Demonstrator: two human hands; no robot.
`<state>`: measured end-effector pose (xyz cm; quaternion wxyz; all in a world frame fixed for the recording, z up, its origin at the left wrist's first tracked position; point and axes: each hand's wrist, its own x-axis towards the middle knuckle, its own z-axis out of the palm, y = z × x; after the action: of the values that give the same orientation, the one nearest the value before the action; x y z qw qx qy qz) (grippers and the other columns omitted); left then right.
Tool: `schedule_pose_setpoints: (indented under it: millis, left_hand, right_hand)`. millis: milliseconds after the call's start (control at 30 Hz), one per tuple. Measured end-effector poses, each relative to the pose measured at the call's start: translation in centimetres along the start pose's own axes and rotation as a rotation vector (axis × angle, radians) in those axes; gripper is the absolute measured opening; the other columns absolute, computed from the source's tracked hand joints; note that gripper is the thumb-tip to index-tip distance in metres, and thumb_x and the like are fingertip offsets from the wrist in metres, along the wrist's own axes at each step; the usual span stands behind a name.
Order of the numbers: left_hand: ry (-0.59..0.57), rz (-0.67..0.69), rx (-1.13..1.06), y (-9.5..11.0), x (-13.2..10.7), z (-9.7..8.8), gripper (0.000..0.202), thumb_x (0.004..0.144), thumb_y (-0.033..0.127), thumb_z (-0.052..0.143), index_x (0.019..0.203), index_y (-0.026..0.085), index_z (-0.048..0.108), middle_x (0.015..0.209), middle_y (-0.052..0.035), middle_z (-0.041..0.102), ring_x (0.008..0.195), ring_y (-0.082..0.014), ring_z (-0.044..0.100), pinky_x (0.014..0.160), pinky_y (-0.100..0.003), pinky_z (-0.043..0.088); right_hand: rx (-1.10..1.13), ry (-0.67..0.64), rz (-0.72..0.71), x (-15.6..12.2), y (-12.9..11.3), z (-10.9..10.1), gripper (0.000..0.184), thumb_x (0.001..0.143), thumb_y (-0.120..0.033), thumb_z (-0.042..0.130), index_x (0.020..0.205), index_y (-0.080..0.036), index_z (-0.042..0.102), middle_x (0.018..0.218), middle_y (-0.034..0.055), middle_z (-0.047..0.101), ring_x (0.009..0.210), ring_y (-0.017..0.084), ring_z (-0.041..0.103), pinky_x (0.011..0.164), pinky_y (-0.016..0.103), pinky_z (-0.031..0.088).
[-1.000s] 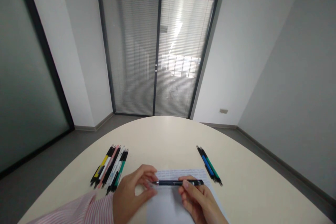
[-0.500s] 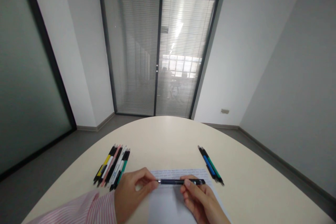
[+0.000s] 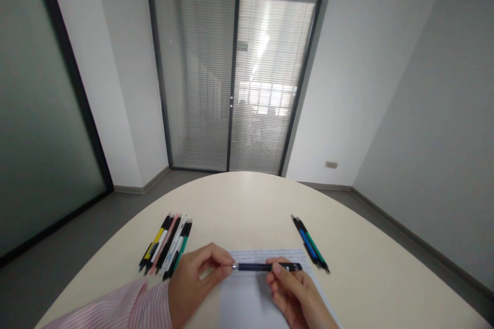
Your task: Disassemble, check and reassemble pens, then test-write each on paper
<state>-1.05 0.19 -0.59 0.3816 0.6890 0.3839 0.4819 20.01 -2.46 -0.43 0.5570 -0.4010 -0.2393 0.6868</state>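
While a pen [image 3: 262, 267] is held level over a sheet of paper [image 3: 247, 303], its tip is pinched by the left hand [image 3: 193, 285] and its barrel grasped by the right hand [image 3: 297, 298]. At ten o'clock, spare pens [image 3: 165, 250] are laid. The barrel is best kept steady.

A dark pen [image 3: 266, 267] lies level, crosswise above the lined paper [image 3: 254, 288].

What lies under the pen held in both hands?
Under the pen, a white paper sheet on the table, faint writing along its far edge. The left hand and right hand cover parts of it.
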Motion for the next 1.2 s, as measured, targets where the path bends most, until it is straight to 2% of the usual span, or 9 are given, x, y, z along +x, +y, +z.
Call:
schedule_pose_setpoints:
  millis: [133, 267, 400, 500, 600, 733, 900, 1067, 1200]
  left_hand:
    - [-0.038, -0.006, -0.147, 0.03, -0.08, 0.20, 0.021, 0.081, 0.033, 0.063, 0.071, 0.015, 0.058, 0.080, -0.0085, 0.068, 0.078, -0.0183, 0.065, 0.071, -0.025, 0.052]
    - [-0.063, -0.023, -0.175, -0.09, -0.35, 0.21, 0.026, 0.085, 0.039, 0.059, 0.076, 0.015, 0.059, 0.083, -0.0086, 0.067, 0.081, -0.0178, 0.064, 0.074, -0.026, 0.050]
    - [-0.079, -0.055, -0.178, -0.33, -0.43, 0.23, 0.023, 0.089, 0.036, 0.055, 0.080, 0.015, 0.058, 0.088, -0.0089, 0.066, 0.084, -0.0178, 0.063, 0.076, -0.027, 0.049]
    - [-0.073, -0.001, -0.199, -0.48, -0.32, 0.28, 0.019, 0.089, 0.032, 0.056, 0.078, 0.016, 0.054, 0.091, -0.0082, 0.064, 0.090, -0.0185, 0.061, 0.080, -0.027, 0.047]
    - [-0.074, 0.044, -0.219, -0.63, -0.35, 0.31, 0.020, 0.089, 0.030, 0.056, 0.074, 0.017, 0.051, 0.088, -0.0061, 0.061, 0.085, -0.0170, 0.059, 0.077, -0.026, 0.046]
    - [-0.113, 0.047, -0.269, -0.61, -0.65, 0.31, 0.019, 0.091, 0.030, 0.052, 0.078, 0.018, 0.051, 0.089, -0.0053, 0.058, 0.084, -0.0160, 0.056, 0.074, -0.026, 0.046]
    - [-0.140, 0.024, -0.352, -0.26, -0.63, 0.46, 0.019, 0.093, 0.032, 0.049, 0.080, 0.018, 0.049, 0.092, -0.0064, 0.057, 0.087, -0.0175, 0.057, 0.077, -0.029, 0.048]
    - [-0.083, 0.049, -0.299, -0.11, -0.39, 0.55, 0.011, 0.085, 0.018, 0.058, 0.076, 0.018, 0.050, 0.087, -0.0048, 0.058, 0.084, -0.0169, 0.058, 0.077, -0.027, 0.048]
    - [-0.091, -0.028, -0.184, 0.29, -0.29, 0.45, 0.014, 0.073, 0.005, 0.060, 0.080, 0.016, 0.055, 0.081, -0.0024, 0.056, 0.077, -0.0155, 0.059, 0.073, -0.026, 0.050]
  right_hand:
    - [0.005, 0.025, -0.010, -0.20, -0.16, 0.25, 0.032, 0.057, -0.026, 0.086, 0.079, -0.009, 0.071, 0.061, 0.0038, 0.069, 0.054, 0.009, 0.062, 0.052, 0.014, 0.052]
    - [0.023, 0.028, -0.005, -0.30, -0.14, 0.35, 0.032, 0.057, -0.027, 0.086, 0.079, -0.008, 0.071, 0.062, 0.0038, 0.069, 0.053, 0.007, 0.061, 0.052, 0.011, 0.051]
    - [0.028, 0.043, -0.017, -0.22, 0.02, 0.17, 0.030, 0.057, -0.027, 0.086, 0.077, -0.010, 0.071, 0.061, 0.0032, 0.069, 0.054, 0.006, 0.061, 0.052, 0.011, 0.050]
    - [0.025, 0.045, -0.020, -0.17, 0.06, 0.10, 0.031, 0.058, -0.027, 0.086, 0.079, -0.010, 0.071, 0.062, 0.0028, 0.069, 0.055, 0.006, 0.060, 0.052, 0.011, 0.050]
    - [0.022, 0.039, -0.020, -0.23, -0.01, 0.20, 0.033, 0.057, -0.028, 0.086, 0.079, -0.009, 0.071, 0.061, 0.0026, 0.068, 0.055, 0.006, 0.060, 0.051, 0.010, 0.049]
    - [0.018, 0.039, -0.020, -0.34, -0.11, 0.38, 0.034, 0.056, -0.028, 0.087, 0.078, -0.008, 0.071, 0.060, 0.0026, 0.068, 0.053, 0.006, 0.059, 0.050, 0.010, 0.049]
    - [0.032, 0.047, -0.009, -0.31, -0.04, 0.29, 0.033, 0.057, -0.027, 0.087, 0.079, -0.009, 0.071, 0.061, 0.0025, 0.068, 0.053, 0.006, 0.060, 0.050, 0.011, 0.050]
    - [0.037, 0.035, -0.009, -0.27, -0.03, 0.23, 0.032, 0.057, -0.026, 0.086, 0.079, -0.009, 0.070, 0.061, 0.0030, 0.069, 0.053, 0.006, 0.061, 0.052, 0.011, 0.050]
    - [-0.001, 0.027, -0.005, -0.18, -0.03, 0.15, 0.032, 0.057, -0.026, 0.086, 0.079, -0.009, 0.070, 0.061, 0.0032, 0.068, 0.052, 0.009, 0.061, 0.050, 0.014, 0.051]
